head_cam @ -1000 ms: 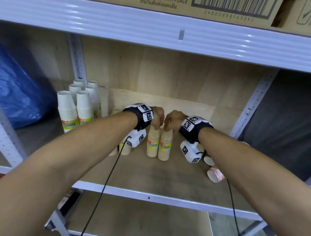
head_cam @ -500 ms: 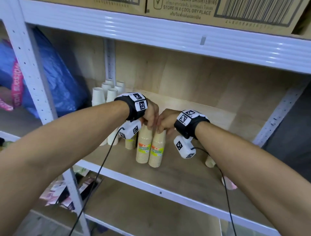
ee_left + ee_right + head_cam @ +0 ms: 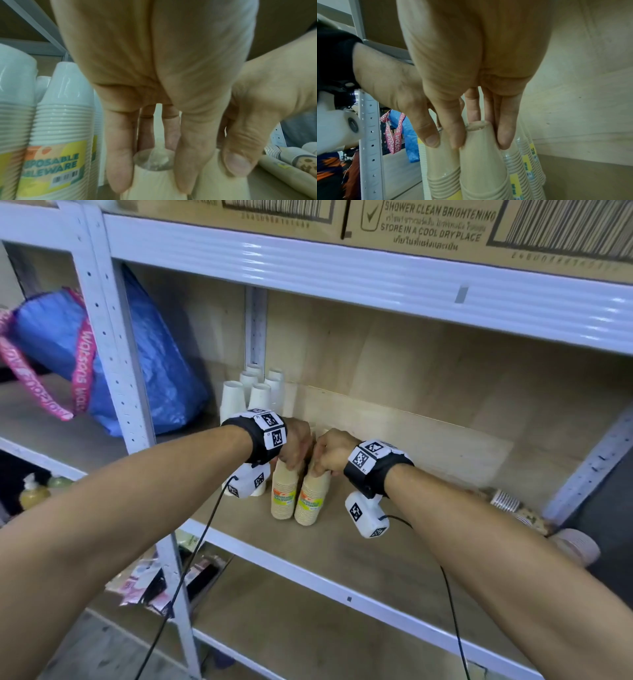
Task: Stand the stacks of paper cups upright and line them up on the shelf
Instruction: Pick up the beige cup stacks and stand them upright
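Observation:
Two beige cup stacks stand upright side by side mid-shelf: the left one [image 3: 283, 496] [image 3: 154, 180] and the right one [image 3: 312, 499] [image 3: 484, 169]. My left hand [image 3: 297, 446] [image 3: 151, 171] grips the top of the left stack from above. Beside it, my right hand [image 3: 325, 455] [image 3: 481, 138] grips the top of the right stack; its knuckles nearly touch the left hand. White cup stacks [image 3: 254, 393] [image 3: 60, 128] stand upright at the back left. Patterned cup stacks [image 3: 507, 501] [image 3: 291, 161] lie on their sides at the right.
A white steel upright [image 3: 113, 361] bounds the shelf bay on the left, with a blue bag [image 3: 161, 364] beyond it. The upper shelf beam [image 3: 342, 268] carries cardboard boxes. More beige stacks [image 3: 527, 162] stand behind the right one. Bare wooden shelf board [image 3: 428, 474] lies between them and the fallen stacks.
Both hands keep their grip on the tops of the two beige stacks. The head view has swung left, so the upright post and blue bag now show.

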### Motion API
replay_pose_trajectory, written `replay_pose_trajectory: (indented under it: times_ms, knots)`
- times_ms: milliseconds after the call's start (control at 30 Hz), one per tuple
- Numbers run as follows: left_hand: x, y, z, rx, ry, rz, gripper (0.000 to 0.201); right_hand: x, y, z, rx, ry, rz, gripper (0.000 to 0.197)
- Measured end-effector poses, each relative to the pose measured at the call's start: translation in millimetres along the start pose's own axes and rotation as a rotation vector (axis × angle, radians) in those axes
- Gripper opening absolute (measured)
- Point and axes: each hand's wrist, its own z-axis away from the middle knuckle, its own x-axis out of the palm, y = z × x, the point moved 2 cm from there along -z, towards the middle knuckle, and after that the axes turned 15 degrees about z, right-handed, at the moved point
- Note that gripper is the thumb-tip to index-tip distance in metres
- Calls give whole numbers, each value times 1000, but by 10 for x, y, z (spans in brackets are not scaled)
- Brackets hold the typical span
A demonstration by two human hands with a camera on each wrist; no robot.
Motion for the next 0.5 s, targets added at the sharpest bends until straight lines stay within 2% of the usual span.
replay_pose_trajectory:
  times_ms: [167,367,500]
  knots:
    - [48,-54,-46,0,25,-30,31,75,-1,-40,0,19,-28,25]
    - [-20,-67,-79,39,46,-15,28,113,19,-102,11,42,-67,33]
    - [-119,-15,-103,57,55,18,38,70,69,-114,23,51,-87,31]
